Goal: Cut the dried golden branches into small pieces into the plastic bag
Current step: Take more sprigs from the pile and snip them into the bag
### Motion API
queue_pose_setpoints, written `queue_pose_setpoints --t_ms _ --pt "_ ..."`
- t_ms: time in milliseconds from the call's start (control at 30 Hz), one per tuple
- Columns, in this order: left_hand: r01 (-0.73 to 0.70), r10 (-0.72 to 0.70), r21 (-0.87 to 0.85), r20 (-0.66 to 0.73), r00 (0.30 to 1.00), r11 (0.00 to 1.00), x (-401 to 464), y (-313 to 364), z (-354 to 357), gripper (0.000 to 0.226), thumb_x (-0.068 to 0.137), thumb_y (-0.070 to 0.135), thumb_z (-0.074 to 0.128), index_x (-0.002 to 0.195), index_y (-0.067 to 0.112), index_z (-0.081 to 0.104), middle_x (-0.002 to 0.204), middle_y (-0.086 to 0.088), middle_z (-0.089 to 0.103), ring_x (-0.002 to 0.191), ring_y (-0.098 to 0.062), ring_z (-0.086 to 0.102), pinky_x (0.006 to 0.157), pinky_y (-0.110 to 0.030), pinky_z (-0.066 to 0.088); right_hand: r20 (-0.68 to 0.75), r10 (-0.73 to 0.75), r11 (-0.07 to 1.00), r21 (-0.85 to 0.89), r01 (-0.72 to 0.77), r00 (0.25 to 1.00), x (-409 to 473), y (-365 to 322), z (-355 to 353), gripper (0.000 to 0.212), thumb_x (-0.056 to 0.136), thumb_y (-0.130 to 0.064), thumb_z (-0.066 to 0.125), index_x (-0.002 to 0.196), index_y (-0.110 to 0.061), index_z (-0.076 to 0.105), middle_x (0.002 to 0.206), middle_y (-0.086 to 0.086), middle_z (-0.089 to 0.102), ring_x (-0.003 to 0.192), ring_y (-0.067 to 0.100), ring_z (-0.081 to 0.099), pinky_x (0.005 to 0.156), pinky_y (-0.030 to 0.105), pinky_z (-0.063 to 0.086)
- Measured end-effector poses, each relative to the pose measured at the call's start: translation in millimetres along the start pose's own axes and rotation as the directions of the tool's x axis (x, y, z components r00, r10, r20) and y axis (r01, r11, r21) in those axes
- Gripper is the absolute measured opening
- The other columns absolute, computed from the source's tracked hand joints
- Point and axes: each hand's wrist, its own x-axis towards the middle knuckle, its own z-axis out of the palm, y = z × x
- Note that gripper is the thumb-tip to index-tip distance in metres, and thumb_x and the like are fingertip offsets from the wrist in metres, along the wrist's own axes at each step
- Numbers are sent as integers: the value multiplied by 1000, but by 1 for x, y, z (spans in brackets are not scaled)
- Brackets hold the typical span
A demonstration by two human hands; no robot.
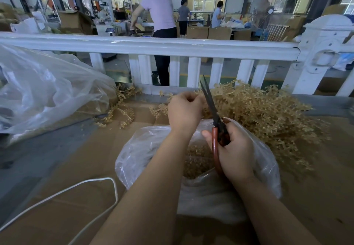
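Over the near plastic bag, already part full of cut bits, right hand grips scissors, blades barely apart; left hand pinches a branch. Big pile of branches far right still uncut.

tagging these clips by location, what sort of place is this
Probably a factory or packing workshop: stacked cardboard boxes, a big industrial fan, and a bulk heap of golden branches on the bench.

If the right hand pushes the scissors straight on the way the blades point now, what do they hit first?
Probably the golden branches: the scissors in the right hand point up and away, their blades crossing the pile's near edge beside the left hand. Beyond lies the white railing; depth is unclear.
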Motion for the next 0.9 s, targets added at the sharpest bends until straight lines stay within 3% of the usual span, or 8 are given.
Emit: queue_pose_setpoints --t_ms 67,133,233,367,500,667,800,900 --pt "12 -26 -228 -58 998 974 -1 6 -1 19 91 14 65 75 3 70 69 -12 70 60 -13 57 64 -30 52 -5 1 1000 3 -1 1000 1 0 0 27 73 -69 63 80 -44 58 81 -31 64 77 -6 61 62 9 41" --pt "-1 -42 -409 -94 995 912 -2 13 -1 16 93 11 66 78 6 70 61 0 65 54 -4 58 58 -21 50 1 1 1000 -5 -1 1000 1 0 -1 31 73 -70 62 81 -41 58 83 -29 64 78 -4 62 62 11 41" --pt "-23 -74 -685 -111 991 728 -1 25 -8 14 94 8 66 80 4 65 69 -3 62 55 -5 60 62 -18 52 1 17 1000 3 -17 1000 1 1 -2 33 73 -71 62 81 -39 59 82 -26 64 79 0 63 65 19 44" --pt "-76 -72 -828 -140 988 556 -3 36 -17 3 95 5 64 93 3 65 81 -5 67 71 -12 66 84 -28 58 -2 10 1000 16 -10 1000 0 3 -1 33 74 -70 63 81 -38 60 82 -24 65 78 2 63 65 20 46" --pt "-113 -113 -902 -175 978 418 1 41 -29 5 96 8 62 92 9 66 82 -2 71 76 -12 69 85 -27 57 -9 2 1000 21 -2 1000 0 4 -1 30 75 -70 63 79 -40 59 81 -26 64 78 1 63 63 15 43" --pt "-185 -115 -831 -285 952 524 9 29 -45 16 99 13 60 83 14 63 71 2 65 70 -8 65 69 -20 52 -9 -9 999 46 9 1000 0 6 -2 30 75 -70 63 79 -40 59 78 -25 64 75 2 62 63 14 45" --pt "-6 -271 -687 -294 917 727 10 4 -49 29 98 14 60 72 15 48 68 2 51 59 -9 45 55 -20 39 1 -5 999 39 5 1000 0 4 -1 24 73 -71 61 81 -49 59 79 -28 64 77 1 63 63 19 46" --pt "70 -316 -576 -338 886 814 10 -13 -48 18 95 17 63 82 15 50 80 3 54 68 -12 49 65 -23 40 -10 -28 1000 13 28 1000 0 3 -1 29 74 -73 59 76 -43 57 80 -28 64 77 0 63 62 14 43"
